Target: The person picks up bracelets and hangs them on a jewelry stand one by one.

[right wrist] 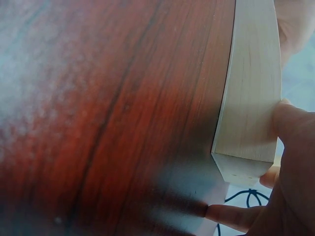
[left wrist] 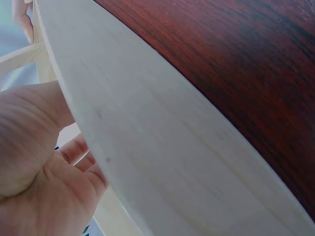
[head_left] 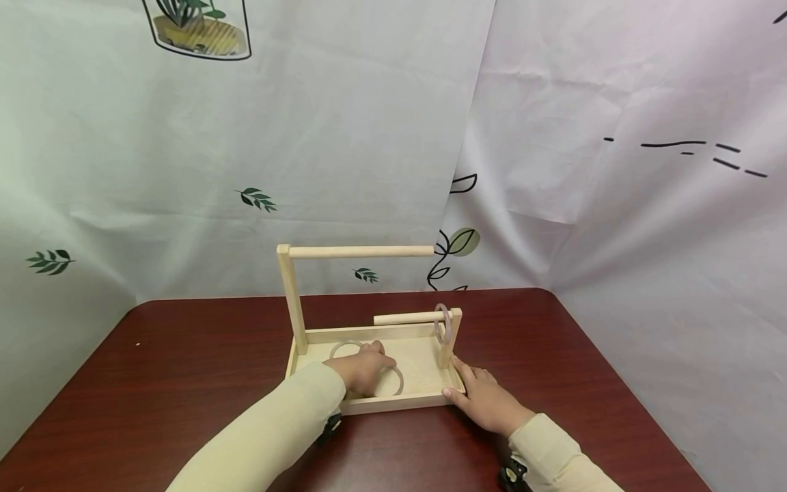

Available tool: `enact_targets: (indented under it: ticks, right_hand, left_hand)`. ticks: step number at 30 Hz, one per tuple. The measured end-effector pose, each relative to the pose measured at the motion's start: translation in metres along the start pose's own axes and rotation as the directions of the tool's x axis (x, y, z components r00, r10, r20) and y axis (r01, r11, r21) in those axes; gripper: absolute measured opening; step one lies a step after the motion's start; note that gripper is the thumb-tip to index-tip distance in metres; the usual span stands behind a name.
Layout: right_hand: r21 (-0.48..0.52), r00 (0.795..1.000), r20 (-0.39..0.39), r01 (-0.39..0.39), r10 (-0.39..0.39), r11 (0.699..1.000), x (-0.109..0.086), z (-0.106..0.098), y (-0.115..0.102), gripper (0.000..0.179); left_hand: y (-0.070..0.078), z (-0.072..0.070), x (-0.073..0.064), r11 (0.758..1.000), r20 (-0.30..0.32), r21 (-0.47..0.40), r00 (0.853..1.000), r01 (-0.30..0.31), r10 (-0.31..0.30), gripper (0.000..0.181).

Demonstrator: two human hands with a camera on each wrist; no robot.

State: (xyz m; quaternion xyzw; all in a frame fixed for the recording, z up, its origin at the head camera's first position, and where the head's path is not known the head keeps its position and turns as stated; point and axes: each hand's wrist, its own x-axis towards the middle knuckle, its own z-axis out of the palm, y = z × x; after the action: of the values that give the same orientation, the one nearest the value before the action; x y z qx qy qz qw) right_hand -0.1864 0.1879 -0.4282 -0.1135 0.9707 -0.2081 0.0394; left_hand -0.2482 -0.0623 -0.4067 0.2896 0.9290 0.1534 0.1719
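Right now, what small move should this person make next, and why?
I'd probably have the left hand lift the nearer ring from the tray: that hand is down beside it, the right hand rests at the tray's corner, and another ring hangs on the lower rod.

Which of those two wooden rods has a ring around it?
The lower, shorter rod, at the right of the tray: a pale ring loops around it near its right end. The higher, longer rod bears none.
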Motion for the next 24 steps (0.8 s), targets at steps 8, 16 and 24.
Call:
enact_targets:
  ticks: [8,16,24]
  right_hand:
    - [0.004,1.000,0.003,-0.004,0.004,1.000,0.0000,0.0010,0.0006,0.068]
    - [0.004,1.000,0.004,-0.002,0.002,1.000,0.0000,0.0015,0.0012,0.068]
    - [0.002,1.000,0.006,0.000,0.000,1.000,0.0007,0.0028,0.0028,0.068]
  left_hand:
    - [-0.0017,0.0023,-0.0001,0.999,-0.030,0.027,0.999,-0.037,0.038,0.048]
    - [-0.0022,0.0034,0.0009,0.998,-0.053,0.032,0.997,-0.049,0.050,0.048]
    - [-0.0065,0.0044,0.0003,0.996,-0.135,-0.039,0.988,-0.079,0.073,0.051]
